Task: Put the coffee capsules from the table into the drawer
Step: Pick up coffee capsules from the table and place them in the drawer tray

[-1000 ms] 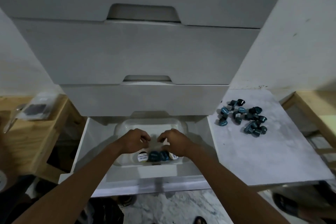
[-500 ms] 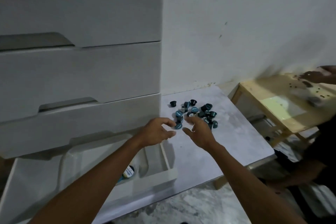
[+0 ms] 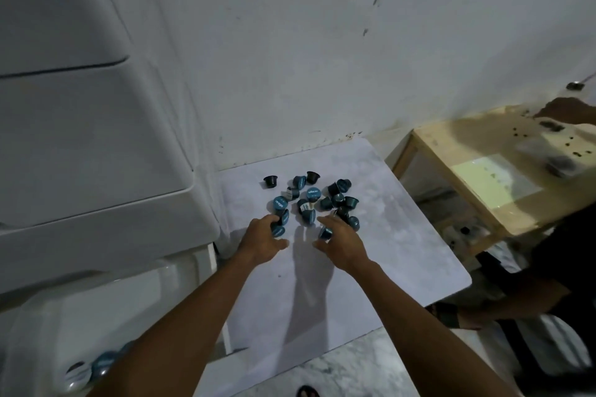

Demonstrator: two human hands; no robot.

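Several dark blue coffee capsules (image 3: 312, 195) lie in a loose pile at the back of the white marble table (image 3: 403, 251). My left hand (image 3: 263, 240) is at the pile's near left edge, fingers and thumb closing round a capsule (image 3: 278, 230). My right hand (image 3: 343, 243) is at the near right edge and pinches another capsule (image 3: 325, 233) between thumb and forefinger. The open white drawer (image 3: 206, 271) is at lower left, under my left forearm. A clear tub in it holds a few capsules (image 3: 96, 367).
Closed white drawer fronts (image 3: 96, 138) rise on the left above the open one. A wooden side table (image 3: 483, 177) stands to the right, with another person's hand (image 3: 564, 111) on it and their arm (image 3: 483, 309) past the marble table's right corner. The wall is right behind the pile.
Both hands left the tub in the drawer and swung right to the table. They have now reached the capsule pile and closed on capsules at its near edge.
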